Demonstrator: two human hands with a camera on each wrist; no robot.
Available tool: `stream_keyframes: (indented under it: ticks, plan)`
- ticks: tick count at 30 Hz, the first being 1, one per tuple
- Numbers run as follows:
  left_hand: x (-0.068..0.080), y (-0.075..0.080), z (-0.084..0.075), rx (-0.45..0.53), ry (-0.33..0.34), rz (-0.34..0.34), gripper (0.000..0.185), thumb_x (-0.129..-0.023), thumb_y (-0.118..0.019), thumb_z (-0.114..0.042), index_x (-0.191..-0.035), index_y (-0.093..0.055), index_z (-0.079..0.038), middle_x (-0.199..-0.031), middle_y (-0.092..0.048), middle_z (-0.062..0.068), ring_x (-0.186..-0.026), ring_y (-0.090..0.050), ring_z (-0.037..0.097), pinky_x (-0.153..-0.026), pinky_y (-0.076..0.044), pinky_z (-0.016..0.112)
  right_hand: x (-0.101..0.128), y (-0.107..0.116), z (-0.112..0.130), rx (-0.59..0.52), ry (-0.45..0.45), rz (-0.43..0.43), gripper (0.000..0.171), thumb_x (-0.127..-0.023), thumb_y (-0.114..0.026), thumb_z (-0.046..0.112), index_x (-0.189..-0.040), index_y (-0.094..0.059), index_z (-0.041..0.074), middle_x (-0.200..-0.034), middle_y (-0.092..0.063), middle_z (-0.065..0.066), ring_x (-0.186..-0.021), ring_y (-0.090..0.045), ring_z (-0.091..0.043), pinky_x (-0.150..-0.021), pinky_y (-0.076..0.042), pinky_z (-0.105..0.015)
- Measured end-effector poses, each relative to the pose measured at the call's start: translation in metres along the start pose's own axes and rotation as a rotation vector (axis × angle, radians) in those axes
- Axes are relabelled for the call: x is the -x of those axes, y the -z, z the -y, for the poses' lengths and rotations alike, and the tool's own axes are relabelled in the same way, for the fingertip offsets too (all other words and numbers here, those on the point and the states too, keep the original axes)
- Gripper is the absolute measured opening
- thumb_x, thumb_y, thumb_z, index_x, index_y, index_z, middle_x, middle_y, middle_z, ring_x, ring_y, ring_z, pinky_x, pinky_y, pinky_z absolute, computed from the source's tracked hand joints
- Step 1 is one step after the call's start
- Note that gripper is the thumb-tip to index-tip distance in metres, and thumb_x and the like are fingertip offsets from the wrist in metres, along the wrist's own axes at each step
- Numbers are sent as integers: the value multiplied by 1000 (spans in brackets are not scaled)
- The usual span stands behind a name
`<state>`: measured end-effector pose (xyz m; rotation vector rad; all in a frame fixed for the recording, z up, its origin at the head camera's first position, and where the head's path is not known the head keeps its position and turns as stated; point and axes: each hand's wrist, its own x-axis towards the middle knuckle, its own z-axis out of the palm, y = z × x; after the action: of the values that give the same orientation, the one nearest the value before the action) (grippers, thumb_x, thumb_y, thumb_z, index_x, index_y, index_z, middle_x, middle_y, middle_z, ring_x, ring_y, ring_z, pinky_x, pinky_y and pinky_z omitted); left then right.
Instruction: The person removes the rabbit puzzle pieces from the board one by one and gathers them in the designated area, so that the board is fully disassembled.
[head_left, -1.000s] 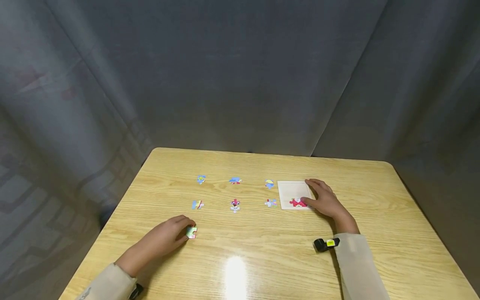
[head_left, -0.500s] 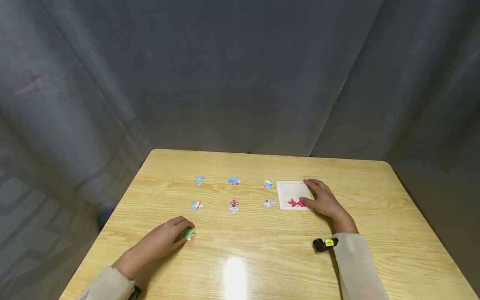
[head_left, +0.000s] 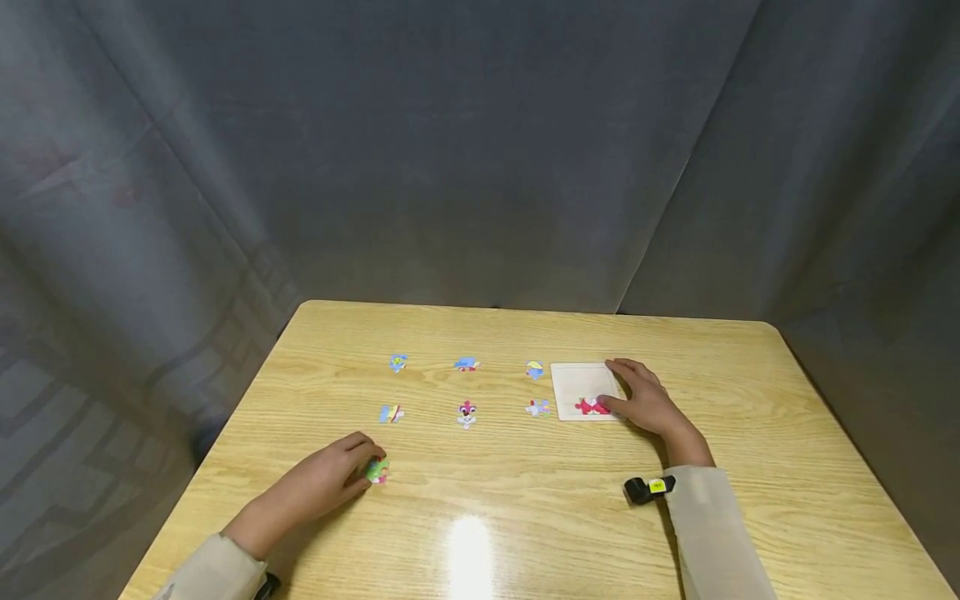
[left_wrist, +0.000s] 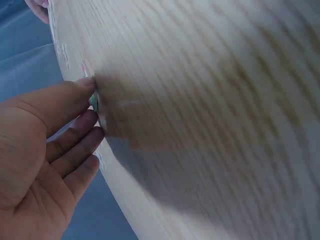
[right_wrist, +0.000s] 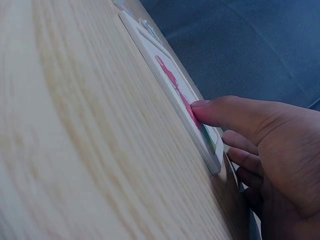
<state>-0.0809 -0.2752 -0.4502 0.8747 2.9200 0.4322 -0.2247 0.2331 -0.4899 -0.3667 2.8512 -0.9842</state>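
My left hand (head_left: 366, 467) pinches a small green and pink puzzle piece (head_left: 378, 471) between thumb and fingers at the table's near left. In the left wrist view the piece (left_wrist: 94, 101) shows edge-on against the fingertips (left_wrist: 85, 86), touching the wood. My right hand (head_left: 628, 393) rests on the right side of a white square puzzle tray (head_left: 573, 379). Its thumb presses a red piece (head_left: 589, 407) lying in the tray's near part. The right wrist view shows the thumb (right_wrist: 220, 111) on that red piece (right_wrist: 170, 80), with the other fingers relaxed past the tray's edge (right_wrist: 210, 159).
Several loose coloured pieces lie in two rows left of the tray, among them a blue one (head_left: 398, 362), a pink-faced one (head_left: 467, 412) and one beside the tray (head_left: 537, 407). The wooden table (head_left: 525, 517) is ringed by grey curtains.
My left fingers have drawn the green piece slightly toward the hand and tipped it. The right hand has stayed on the tray.
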Motion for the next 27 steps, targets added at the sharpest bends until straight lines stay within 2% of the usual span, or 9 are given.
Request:
stream_keyframes:
  ticks: [19, 27]
  plan:
    - [-2, 3, 5, 44, 22, 36, 33, -87, -75, -22, -117, -64, -13, -115, -57, -1, -102, -59, 14, -83, -54, 34, 1, 1, 1, 11, 15, -1, 78, -89, -70, 37, -150, -35, 4, -152, -25, -22, -139, -18, -47, -106, -20, -69]
    - [-3, 2, 5, 40, 16, 30, 35, -86, -76, -22, -117, -63, -11, -112, -57, -1, -97, -58, 12, -79, -54, 32, 1, 1, 1, 5, 25, -5, 78, -89, -70, 38, -149, -35, 3, -151, -26, -23, -139, -18, -48, -106, -21, -69]
